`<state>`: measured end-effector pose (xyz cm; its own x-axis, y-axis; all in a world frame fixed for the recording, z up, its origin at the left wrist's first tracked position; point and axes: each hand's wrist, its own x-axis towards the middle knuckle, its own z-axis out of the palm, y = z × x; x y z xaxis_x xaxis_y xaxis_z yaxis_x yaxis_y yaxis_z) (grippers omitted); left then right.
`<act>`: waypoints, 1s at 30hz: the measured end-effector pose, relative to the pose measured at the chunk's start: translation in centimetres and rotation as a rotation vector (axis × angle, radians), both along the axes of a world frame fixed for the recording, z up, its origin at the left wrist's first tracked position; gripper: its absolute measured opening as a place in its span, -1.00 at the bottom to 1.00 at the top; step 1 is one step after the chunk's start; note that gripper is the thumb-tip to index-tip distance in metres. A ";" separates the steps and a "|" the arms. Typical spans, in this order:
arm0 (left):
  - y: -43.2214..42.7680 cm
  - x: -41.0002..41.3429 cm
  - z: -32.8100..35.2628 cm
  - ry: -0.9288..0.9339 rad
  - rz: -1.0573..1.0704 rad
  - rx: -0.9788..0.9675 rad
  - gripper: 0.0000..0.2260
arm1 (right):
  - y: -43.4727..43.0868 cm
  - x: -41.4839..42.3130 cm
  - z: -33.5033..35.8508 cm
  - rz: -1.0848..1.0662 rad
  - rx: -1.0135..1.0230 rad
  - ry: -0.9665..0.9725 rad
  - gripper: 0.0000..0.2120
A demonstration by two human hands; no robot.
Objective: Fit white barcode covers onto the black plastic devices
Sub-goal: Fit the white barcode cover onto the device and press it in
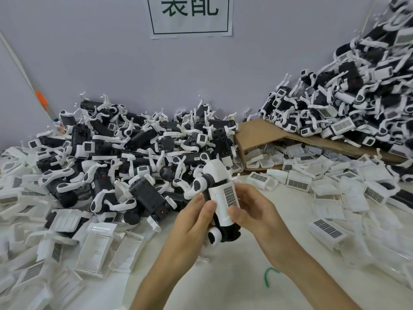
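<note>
Left hand (194, 222) and right hand (252, 211) both grip one device (231, 234) above the table (223, 276), thumbs pressing the cover (220, 204) against it, probably to snap it home. The tipped box (259, 130) holds loose covers. Bare heap (134, 148) left, seemingly finished heap (357, 104) right.

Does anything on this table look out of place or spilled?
Yes. A small green curl lies alone on the white table, unlike any part here. The cardboard box lies on its side, white covers spilling from its mouth.
</note>
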<state>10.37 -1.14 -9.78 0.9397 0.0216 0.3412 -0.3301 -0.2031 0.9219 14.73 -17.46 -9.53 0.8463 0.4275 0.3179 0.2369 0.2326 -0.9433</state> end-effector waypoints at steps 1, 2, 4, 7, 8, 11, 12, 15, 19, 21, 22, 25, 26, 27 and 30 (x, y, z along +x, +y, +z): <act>0.0 0.1 0.0 -0.011 0.019 -0.003 -0.49 | 0.1 -0.1 -0.1 0.016 -0.011 0.017 -0.49; -0.1 0.1 0.0 -0.021 0.036 -0.022 -0.49 | 0.2 -0.2 -0.1 0.020 -0.018 0.019 -0.47; -0.1 0.1 0.0 -0.043 0.074 -0.061 -0.55 | 0.3 -0.3 0.0 -0.001 -0.031 0.000 -0.54; -0.2 0.0 0.1 -0.017 0.020 -0.115 -0.72 | 0.2 0.0 0.0 -0.032 -0.049 -0.014 -0.57; -0.3 -0.1 0.2 -0.005 -0.008 -0.121 -0.73 | 0.1 0.0 0.0 -0.029 -0.060 -0.021 -0.55; -0.3 -0.3 0.2 -0.011 -0.040 -0.112 -0.75 | 0.3 -0.2 -0.1 0.001 -0.080 -0.042 -0.53; -0.3 -0.4 0.3 -0.014 -0.047 -0.123 -0.75 | 0.4 -0.2 -0.1 0.006 -0.084 -0.047 -0.52; 0.0 -0.3 0.4 -0.004 -0.069 -0.144 -0.72 | 0.3 -0.2 0.0 0.008 -0.110 -0.074 -0.54; 0.1 -0.5 0.4 0.008 -0.096 -0.155 -0.72 | 0.2 -0.2 -0.1 0.019 -0.133 -0.108 -0.54; 0.0 -0.5 0.3 0.005 -0.096 -0.168 -0.71 | 0.4 -0.2 -0.2 -0.016 -0.127 -0.118 -0.53; 0.0 -0.4 0.3 -0.001 -0.094 -0.175 -0.71 | 0.4 -0.2 -0.3 -0.034 -0.120 -0.121 -0.53; -0.3 -0.4 0.3 -0.022 -0.085 -0.185 -0.73 | 0.4 -0.3 -0.4 -0.065 -0.104 -0.143 -0.56; -0.4 -0.4 0.3 -0.026 -0.075 -0.183 -0.75 | 0.4 -0.3 -0.4 -0.071 -0.101 -0.157 -0.58; -0.5 -0.4 0.3 -0.031 -0.064 -0.185 -0.76 | 0.4 -0.4 -0.4 -0.081 -0.099 -0.172 -0.60; -0.5 -0.4 0.3 -0.042 -0.070 -0.217 -0.76 | 0.5 -0.6 -0.3 -0.111 -0.102 -0.220 -0.67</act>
<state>9.97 -1.67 -9.49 0.9264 0.0345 0.3748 -0.3757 0.0234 0.9264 14.12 -16.92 -9.78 0.8051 0.3750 0.4595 0.4574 0.1006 -0.8835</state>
